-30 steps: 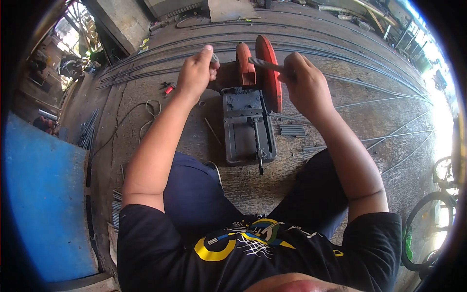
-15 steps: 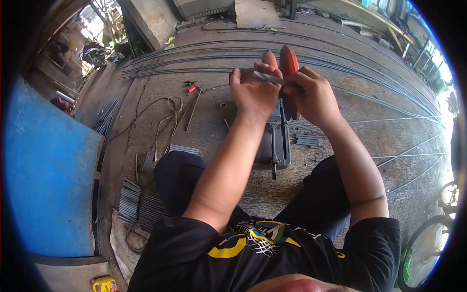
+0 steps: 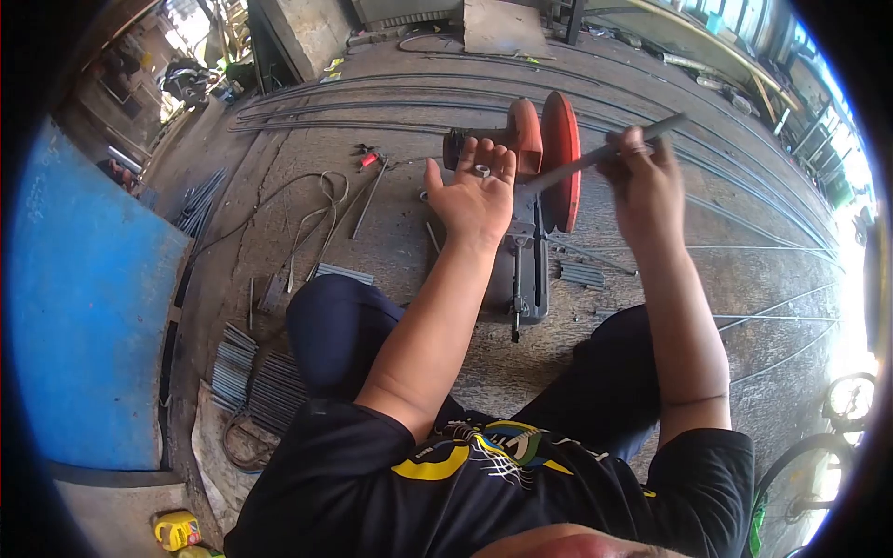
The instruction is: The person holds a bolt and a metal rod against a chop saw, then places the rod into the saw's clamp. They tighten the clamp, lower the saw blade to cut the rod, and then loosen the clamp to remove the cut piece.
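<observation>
The left hand (image 3: 474,195) is lying open, palm up, at upper centre, carrying a nut (image 3: 481,170) on its fingers. The right hand (image 3: 644,181), further right, is clenching a rod (image 3: 581,163) that is slanting down-left, its lower end pointing toward the nut.

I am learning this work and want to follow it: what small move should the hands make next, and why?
Probably curl the left hand around the small ring. It lies loose on the open, upturned palm, while the right hand grips the rod apart from it, so it could roll off.
</observation>
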`<state>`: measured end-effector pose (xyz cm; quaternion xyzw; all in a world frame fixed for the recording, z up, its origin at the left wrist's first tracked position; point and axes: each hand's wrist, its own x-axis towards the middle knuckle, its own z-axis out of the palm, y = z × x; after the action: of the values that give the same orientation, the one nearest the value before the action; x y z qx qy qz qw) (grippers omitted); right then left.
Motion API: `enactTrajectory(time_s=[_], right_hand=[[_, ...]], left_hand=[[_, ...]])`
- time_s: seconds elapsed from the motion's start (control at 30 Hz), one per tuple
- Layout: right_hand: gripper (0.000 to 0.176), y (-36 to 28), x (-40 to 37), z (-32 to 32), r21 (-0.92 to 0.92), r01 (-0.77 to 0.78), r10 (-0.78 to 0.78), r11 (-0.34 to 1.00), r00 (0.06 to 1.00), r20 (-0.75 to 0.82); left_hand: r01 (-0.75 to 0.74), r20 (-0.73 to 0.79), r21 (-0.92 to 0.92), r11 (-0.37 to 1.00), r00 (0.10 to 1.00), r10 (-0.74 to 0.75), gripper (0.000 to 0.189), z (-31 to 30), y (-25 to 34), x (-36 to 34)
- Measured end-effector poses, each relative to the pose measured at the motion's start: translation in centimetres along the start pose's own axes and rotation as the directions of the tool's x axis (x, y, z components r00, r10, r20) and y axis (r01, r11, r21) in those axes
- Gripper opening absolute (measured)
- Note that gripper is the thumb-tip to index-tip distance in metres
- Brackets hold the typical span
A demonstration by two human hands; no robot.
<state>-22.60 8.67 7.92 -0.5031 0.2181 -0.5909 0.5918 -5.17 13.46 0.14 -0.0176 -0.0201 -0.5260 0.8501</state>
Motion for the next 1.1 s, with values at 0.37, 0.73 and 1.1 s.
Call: enactTrajectory(time_s=[0.37, 0.73, 1.1], right_hand=[[0.027, 7.7, 1.3, 1.4, 0.466, -0.492, 0.554, 0.735, 0.833, 0.007], [0.025, 11.7, -2.1, 10.3, -0.147, -0.660, 0.671, 0.736, 0.685, 0.284], [0.042, 18.2, -1.7, 22.9, -0.669, 0.497, 0.115, 0.553, 0.750, 0.652]], left_hand=[[-0.258, 0.165, 0.488, 0.834, 0.965, 0.202, 0.040, -0.4, -4.9, -0.8], [-0.476, 0.165, 0.830, 0.291, 0.708, 0.687, 0.027, -0.8, 7.3, 1.5], [0.177, 0.054, 0.898, -0.402, 0.863, 0.501, 0.028, 0.7, 28.1, 6.2]])
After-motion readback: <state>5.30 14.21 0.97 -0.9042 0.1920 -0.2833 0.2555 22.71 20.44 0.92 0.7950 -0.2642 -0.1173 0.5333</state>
